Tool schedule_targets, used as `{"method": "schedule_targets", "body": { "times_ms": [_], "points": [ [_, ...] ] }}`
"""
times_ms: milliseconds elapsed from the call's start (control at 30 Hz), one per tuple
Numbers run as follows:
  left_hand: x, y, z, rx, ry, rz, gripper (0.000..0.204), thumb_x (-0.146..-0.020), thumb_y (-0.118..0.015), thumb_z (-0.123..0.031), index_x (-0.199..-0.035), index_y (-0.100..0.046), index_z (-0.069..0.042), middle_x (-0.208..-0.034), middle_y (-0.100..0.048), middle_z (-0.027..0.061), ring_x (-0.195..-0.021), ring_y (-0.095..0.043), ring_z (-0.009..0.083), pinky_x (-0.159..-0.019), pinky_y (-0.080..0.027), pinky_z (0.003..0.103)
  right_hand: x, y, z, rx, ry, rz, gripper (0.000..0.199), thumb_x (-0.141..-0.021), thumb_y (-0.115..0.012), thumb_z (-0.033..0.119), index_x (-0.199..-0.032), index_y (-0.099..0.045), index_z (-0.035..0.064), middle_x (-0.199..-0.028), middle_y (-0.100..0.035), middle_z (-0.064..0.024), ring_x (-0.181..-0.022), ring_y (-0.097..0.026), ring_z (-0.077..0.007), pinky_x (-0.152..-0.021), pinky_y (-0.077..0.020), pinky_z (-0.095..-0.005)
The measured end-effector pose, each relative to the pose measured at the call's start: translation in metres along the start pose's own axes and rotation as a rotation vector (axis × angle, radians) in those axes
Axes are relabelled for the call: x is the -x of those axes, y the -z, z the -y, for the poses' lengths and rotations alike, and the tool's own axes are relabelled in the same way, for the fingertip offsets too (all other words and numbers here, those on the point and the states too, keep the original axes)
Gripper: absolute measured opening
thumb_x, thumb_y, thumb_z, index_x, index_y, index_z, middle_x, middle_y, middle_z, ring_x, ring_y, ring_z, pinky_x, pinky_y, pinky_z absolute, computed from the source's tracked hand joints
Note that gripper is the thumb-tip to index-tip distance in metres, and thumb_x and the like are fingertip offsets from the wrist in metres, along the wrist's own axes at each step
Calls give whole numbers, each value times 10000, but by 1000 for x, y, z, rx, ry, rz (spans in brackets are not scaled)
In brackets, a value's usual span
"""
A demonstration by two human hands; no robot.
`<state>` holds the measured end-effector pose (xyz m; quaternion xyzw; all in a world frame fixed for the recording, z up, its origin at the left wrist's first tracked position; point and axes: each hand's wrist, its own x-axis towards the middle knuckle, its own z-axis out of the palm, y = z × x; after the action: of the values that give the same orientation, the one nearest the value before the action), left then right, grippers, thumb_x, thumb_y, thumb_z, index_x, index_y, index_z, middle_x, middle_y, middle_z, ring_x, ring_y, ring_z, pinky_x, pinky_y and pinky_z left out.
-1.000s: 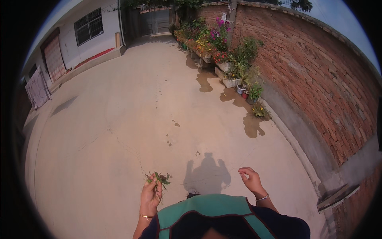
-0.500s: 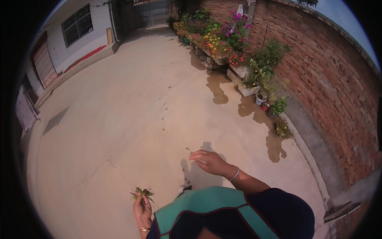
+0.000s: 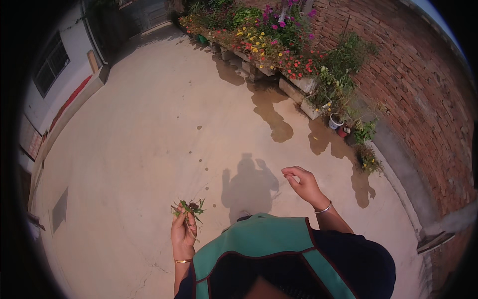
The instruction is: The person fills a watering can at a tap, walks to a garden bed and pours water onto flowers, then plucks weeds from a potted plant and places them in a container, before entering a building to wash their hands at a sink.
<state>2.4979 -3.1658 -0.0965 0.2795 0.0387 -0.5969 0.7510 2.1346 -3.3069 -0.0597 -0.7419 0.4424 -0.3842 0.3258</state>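
Small bunch of green leafy sprigs (image 3: 188, 207) pinched in left hand (image 3: 183, 233)
Right hand (image 3: 304, 183) raised, fingers loosely curled, holding nothing

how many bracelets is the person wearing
2. One thin gold bracelet sits on the wrist of the left hand, which holds a small bunch of green sprigs. One silver bracelet sits on the wrist of the raised, empty right hand.
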Motion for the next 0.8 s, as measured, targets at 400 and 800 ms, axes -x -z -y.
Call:
{"method": "schedule_targets", "body": {
  "times_ms": [400, 800],
  "points": [
    [-401, -12, -281, 223, -289, -90, 214, -872, -434, 73, -1076, -499, 62, -1001, -569, 147, -893, -584, 192, -765, -549, 231, -547, -271, 20, -45, 447, 254, 197, -801, -552, 7, -988, -601, 46, -936, -617, -102, -857, -592, -252, -731, -481, -315],
    [-927, -278, -429, -63, 52, 113, 131, -876, -496, 24, -995, -544, 0, -916, -597, 44, -788, -617, 129, -720, -562, 221, -930, -376, -101, -77, -15, -133, 221, -784, -552, -25, -994, -604, 18, -931, -624, -124, -851, -617, -235, -748, -474, -272]
  ]
}}
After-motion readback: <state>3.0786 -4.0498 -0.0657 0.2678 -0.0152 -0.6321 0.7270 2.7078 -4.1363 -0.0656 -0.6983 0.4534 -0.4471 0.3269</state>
